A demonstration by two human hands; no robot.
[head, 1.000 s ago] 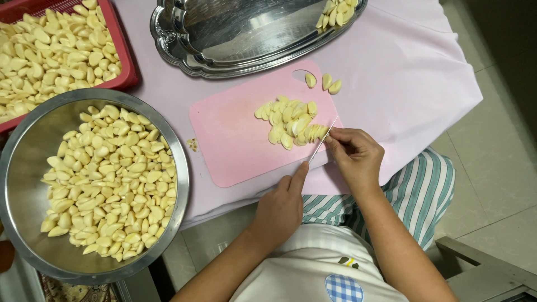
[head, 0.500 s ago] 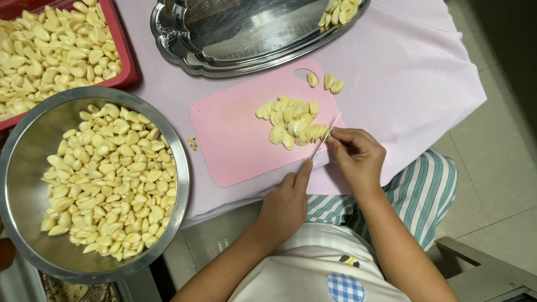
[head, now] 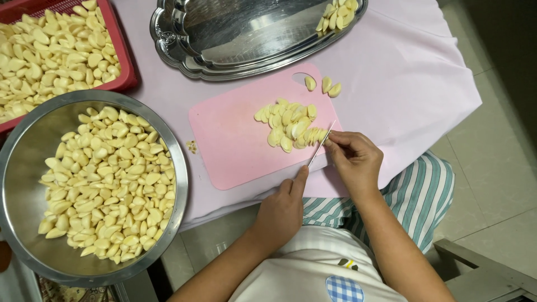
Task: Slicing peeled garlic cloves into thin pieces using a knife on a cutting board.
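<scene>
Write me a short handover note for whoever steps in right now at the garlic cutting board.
Left hand: holds the thin knife, blade angled across the pink cutting board.
Right hand: fingers pinch a garlic clove at the blade, beside the sliced pile.
Done: a pile of slices on the board; some pieces in the silver tray.
Left: three cloves at the board's top edge, the full steel bowl, and the red basket of peeled cloves.
</scene>
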